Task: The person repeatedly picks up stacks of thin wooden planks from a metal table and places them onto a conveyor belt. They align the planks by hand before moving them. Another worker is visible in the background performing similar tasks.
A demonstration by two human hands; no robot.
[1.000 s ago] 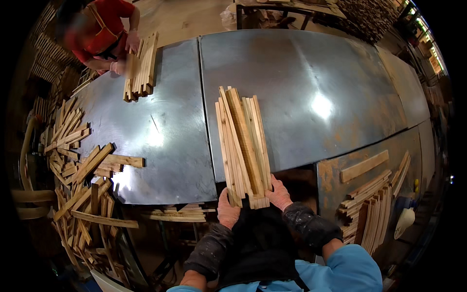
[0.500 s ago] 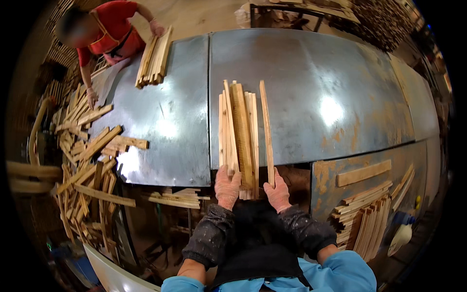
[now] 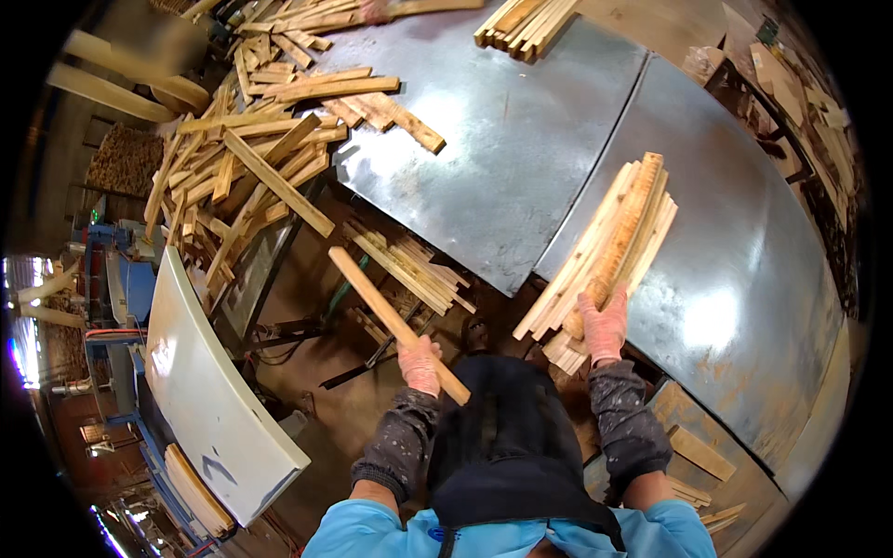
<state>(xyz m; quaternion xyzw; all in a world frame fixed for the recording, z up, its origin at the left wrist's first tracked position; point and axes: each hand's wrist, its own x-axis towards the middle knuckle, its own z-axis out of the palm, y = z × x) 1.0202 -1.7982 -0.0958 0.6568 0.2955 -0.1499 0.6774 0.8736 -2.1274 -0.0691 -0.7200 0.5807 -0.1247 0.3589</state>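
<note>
My left hand [image 3: 419, 365], in a pale pinkish glove, is closed around a wooden strip [image 3: 369, 296]. That strip slants over the floor gap left of my body, away from the table. My right hand [image 3: 605, 327], gloved alike, is closed on the near end of a brownish wooden strip [image 3: 619, 237]. This strip lies on top of a stack of paler wooden strips [image 3: 581, 251] on the metal table [image 3: 684, 251]. The stack's near ends jut past the table edge. My right fingertips are partly hidden behind the wood.
A tangled heap of wooden strips [image 3: 270, 153] spreads over the far left. Another bundle [image 3: 526, 26] lies at the far table edge, and a co-worker's gloved hand [image 3: 374, 11] shows beyond the heap. A pale curved panel [image 3: 209, 372] stands on my left. Below the table are more strips [image 3: 409, 270].
My view has turned left. My left hand has left the stack and now holds a strip out to the left. My right hand, earlier on a separate strip, is now at the stack.
</note>
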